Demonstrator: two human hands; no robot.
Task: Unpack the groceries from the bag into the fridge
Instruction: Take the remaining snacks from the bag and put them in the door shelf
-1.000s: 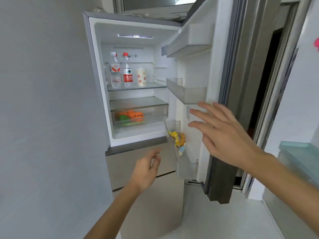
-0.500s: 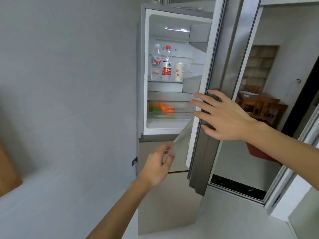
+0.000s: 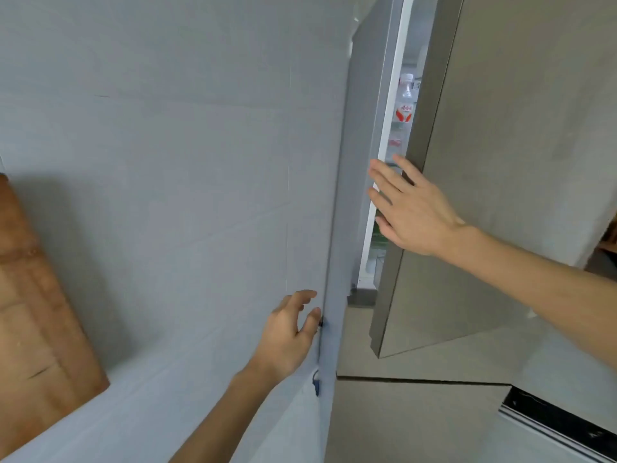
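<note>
The fridge door (image 3: pixel 494 162), grey-brown, stands nearly shut, leaving a narrow lit gap. Through the gap I see a water bottle (image 3: pixel 404 101) with a red label on a shelf. My right hand (image 3: pixel 410 208) lies flat, fingers spread, against the door's outer edge and holds nothing. My left hand (image 3: pixel 287 332) hovers lower, fingers loosely apart and empty, beside the fridge's left side panel (image 3: pixel 360 162). The grocery bag is out of view.
A pale grey wall (image 3: pixel 167 162) fills the left half. A brown wooden board (image 3: pixel 33 312) leans at the far left. Below the door is the fridge's lower drawer front (image 3: pixel 417 422). A dark sliding-door track (image 3: pixel 561 426) crosses the lower right.
The fridge door has swung from wide open to almost shut under my right hand. My view has turned left, hiding most of the interior. My left hand stays low and empty.
</note>
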